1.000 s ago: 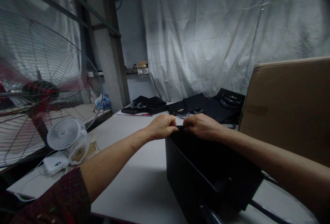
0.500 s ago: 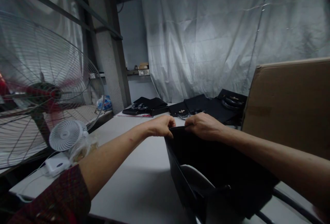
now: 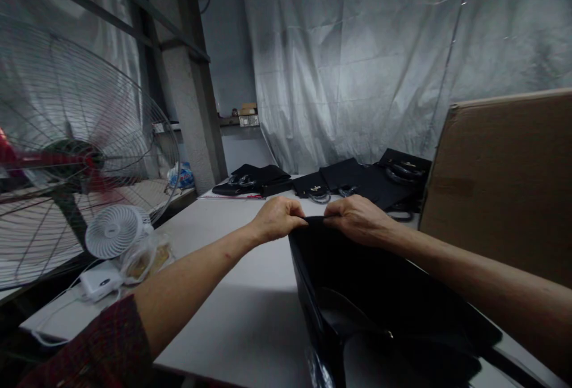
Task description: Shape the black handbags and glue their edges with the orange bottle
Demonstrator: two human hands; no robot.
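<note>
A black handbag (image 3: 384, 298) stands on the white table in front of me, its mouth spread and its dark inside facing me. My left hand (image 3: 280, 219) pinches the far left corner of its top edge between thumb and fingers. Close beside it, my right hand (image 3: 357, 219) grips the same edge a little further right, fingers curled over the rim. A small shiny metal bit shows on the near edge of the bag. Clear plastic wrap glints low on its left side, and a dark strap runs off at the lower right.
Several black bags (image 3: 357, 179) with wrapped handles lie along the table's (image 3: 232, 292) far side. A large cardboard box (image 3: 500, 185) rises at the right. To the left are a big caged fan (image 3: 89, 161), a small white fan (image 3: 117, 231) and a plastic bag (image 3: 149, 257).
Both hands keep hold of the bag's rim. My left thumb now lies flatter along the edge. The near side of the bag has shifted, and its pale inner flap shows less.
</note>
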